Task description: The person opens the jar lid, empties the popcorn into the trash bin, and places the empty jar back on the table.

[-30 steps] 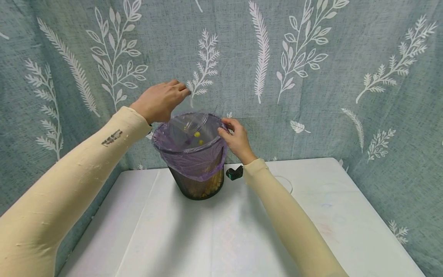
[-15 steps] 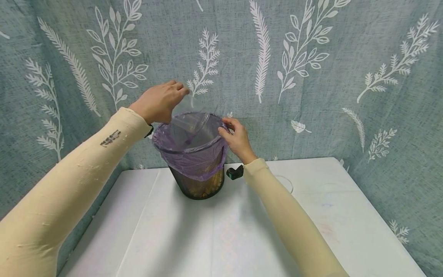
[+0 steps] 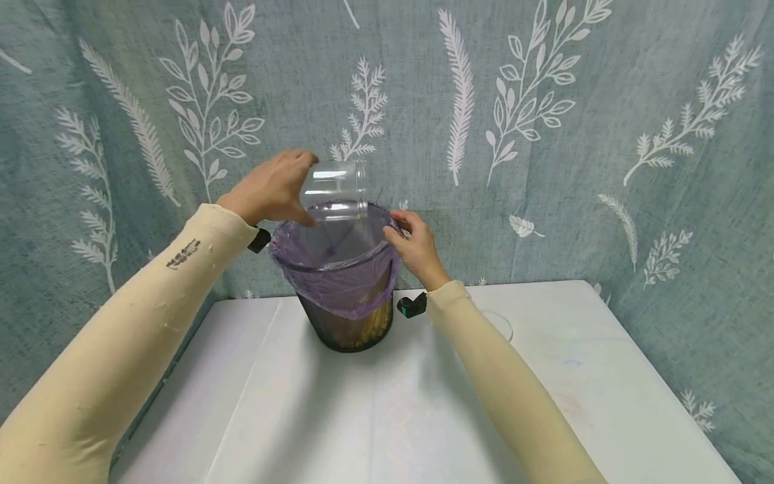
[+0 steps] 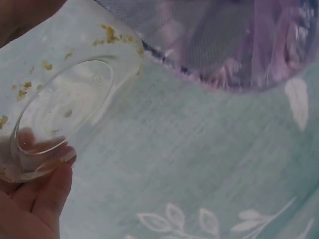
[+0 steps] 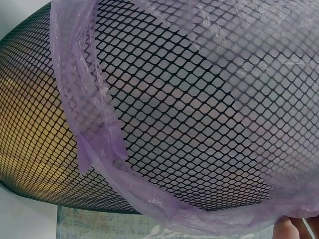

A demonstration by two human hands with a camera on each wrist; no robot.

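Note:
My left hand (image 3: 272, 188) grips a clear plastic jar (image 3: 335, 188), lying nearly sideways above the left and back of a wastebasket's opening. Yellow crumbs (image 4: 109, 35) cling inside the jar's base in the left wrist view; it otherwise looks see-through. The black mesh wastebasket (image 3: 329, 334) is lined with a purple plastic bag (image 3: 351, 296) folded over its rim. Through the mesh, yellow pieces (image 3: 369, 334) show at the bottom. At the right side of the rim, my right hand (image 3: 420, 249) pinches the bag-covered edge; its fingertips are partly hidden. The wastebasket leans slightly.
The wastebasket stands on a white table (image 3: 338, 417), toward the back. A patterned grey-green curtain (image 3: 423, 134) hangs close behind and at both sides. A thin white loop (image 3: 504, 323) lies beside the right sleeve, and a small black wrist device (image 3: 412, 306) shows by that wrist.
A second ago the jar tipped down into the wastebasket, with yellow pieces falling. My left hand has since raised and levelled it. The right hand stays on the rim.

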